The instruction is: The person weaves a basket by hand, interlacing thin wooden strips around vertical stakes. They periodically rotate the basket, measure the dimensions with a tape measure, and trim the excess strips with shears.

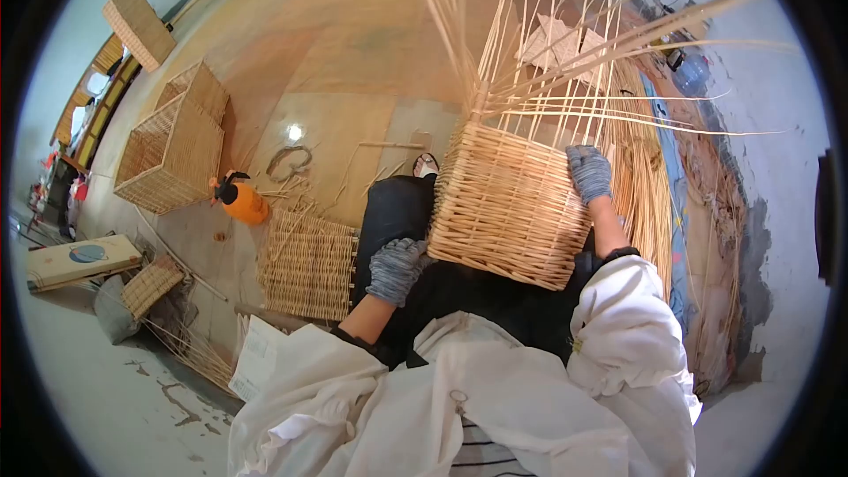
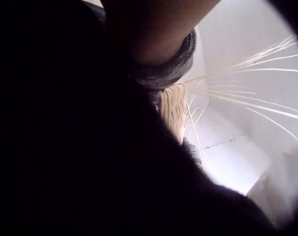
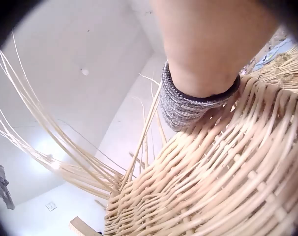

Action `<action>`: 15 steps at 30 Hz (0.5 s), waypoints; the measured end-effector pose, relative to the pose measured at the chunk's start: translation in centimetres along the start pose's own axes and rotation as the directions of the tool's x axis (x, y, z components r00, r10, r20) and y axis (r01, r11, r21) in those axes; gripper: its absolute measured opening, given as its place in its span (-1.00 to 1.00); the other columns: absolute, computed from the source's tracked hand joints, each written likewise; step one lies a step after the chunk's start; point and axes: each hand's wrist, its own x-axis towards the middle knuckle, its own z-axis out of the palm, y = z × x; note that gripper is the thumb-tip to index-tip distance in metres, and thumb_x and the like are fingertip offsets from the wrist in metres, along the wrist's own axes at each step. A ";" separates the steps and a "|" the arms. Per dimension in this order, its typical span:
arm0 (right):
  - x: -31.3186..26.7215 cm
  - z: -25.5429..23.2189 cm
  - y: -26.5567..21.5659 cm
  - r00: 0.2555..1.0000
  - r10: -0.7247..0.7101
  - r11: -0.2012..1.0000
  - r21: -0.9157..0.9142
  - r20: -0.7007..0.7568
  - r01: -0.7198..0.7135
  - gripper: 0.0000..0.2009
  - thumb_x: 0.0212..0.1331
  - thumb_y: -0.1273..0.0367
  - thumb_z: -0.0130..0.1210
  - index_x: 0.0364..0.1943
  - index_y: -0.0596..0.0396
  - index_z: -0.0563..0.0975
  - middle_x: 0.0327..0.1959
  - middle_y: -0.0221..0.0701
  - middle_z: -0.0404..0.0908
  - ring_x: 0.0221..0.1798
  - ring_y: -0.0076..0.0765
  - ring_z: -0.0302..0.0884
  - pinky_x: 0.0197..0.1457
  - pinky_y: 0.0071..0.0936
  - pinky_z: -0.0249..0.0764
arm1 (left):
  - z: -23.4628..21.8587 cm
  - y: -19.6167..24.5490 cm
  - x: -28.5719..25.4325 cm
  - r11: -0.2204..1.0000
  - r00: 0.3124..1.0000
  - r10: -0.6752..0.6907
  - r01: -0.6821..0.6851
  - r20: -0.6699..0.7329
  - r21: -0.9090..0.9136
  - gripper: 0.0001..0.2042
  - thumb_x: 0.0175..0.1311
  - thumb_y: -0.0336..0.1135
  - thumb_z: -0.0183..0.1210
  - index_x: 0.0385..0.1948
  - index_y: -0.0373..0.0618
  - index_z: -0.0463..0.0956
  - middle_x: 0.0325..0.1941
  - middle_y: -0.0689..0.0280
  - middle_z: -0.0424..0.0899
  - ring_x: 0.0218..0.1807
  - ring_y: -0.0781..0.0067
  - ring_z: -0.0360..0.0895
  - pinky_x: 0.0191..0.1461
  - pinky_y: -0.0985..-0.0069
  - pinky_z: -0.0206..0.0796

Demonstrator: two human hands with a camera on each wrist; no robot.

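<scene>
A part-woven wicker basket (image 1: 517,203) rests tilted across the person's dark-trousered lap, with long loose willow rods (image 1: 530,79) fanning out from its far edge. The gloved left hand (image 1: 397,270) holds it at the near left corner, fingers partly hidden by the weave. At the far right edge the gloved right hand (image 1: 590,173) grips the side, its fingers folded over the border. In the right wrist view, the grey knit glove (image 3: 191,105) presses against the woven wall (image 3: 223,162). Dark cloth fills most of the left wrist view, leaving a strip of weave (image 2: 173,110) visible.
A flat woven panel (image 1: 307,263) lies left of the lap, near an orange spray bottle (image 1: 243,201). Farther left stand an open wicker frame (image 1: 177,141) and another woven box (image 1: 139,24). Bundled rods (image 1: 643,185) lie along the right side.
</scene>
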 end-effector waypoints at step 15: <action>-8.1 -3.3 4.0 0.868 0.488 0.573 0.718 0.090 -0.396 -0.70 0.20 0.25 -0.01 -0.09 0.15 0.48 -0.08 -0.20 0.52 -0.02 -0.08 0.45 0.07 -0.39 0.35 | -12.0 4.7 6.2 0.781 0.845 0.483 -0.534 -0.228 -0.325 -0.60 -0.41 -0.23 0.49 -0.56 0.04 0.37 -0.58 0.40 0.41 -0.52 0.37 0.34 -0.37 0.41 0.21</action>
